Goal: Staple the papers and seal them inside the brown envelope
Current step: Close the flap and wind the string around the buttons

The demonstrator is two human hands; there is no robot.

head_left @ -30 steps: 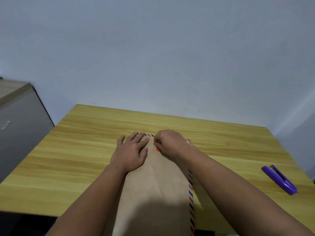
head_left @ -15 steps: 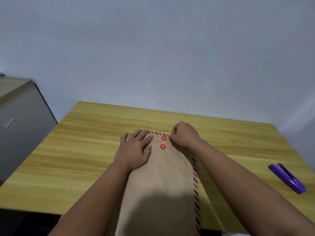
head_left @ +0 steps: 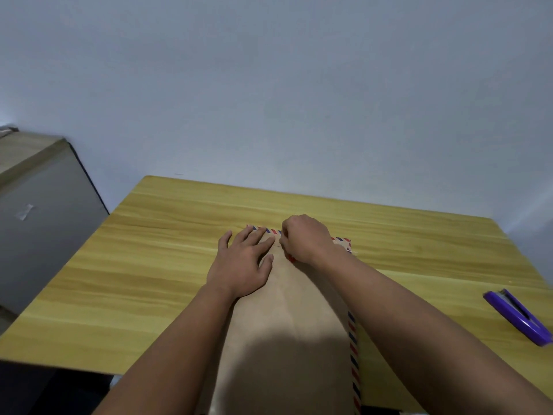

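A: Far left, a grey cabinet [head_left: 45,223] beside the wooden table [head_left: 155,265], nothing doing there. Coming in, the left hand [head_left: 244,265] lies flat, fingers straight and spread, pressing down on the far end of the brown envelope [head_left: 287,339].

B: And the envelope itself?

A: Flat on the table, running from the near edge out to mid-table, striped border showing along its far end and right side. No loose papers in sight, so I'd judge they're already inside.

B: The right hand?

A: The right hand [head_left: 306,238] sits just beside the left, fingers curled tight at the flap. A sliver of a red clasp disc [head_left: 290,258] peeks out under it. It looks like a pinch on the closure string, but the string is too fine to make out.

B: What could spoil it?

A: If the left hand lifts its weight, the flap could spring up and the winding go slack. Pull too hard and the thin string may slip off the disc, or the envelope skid toward the near edge.

B: Further right?

A: The purple stapler [head_left: 517,317] lies well apart, near the table's right edge, untouched.
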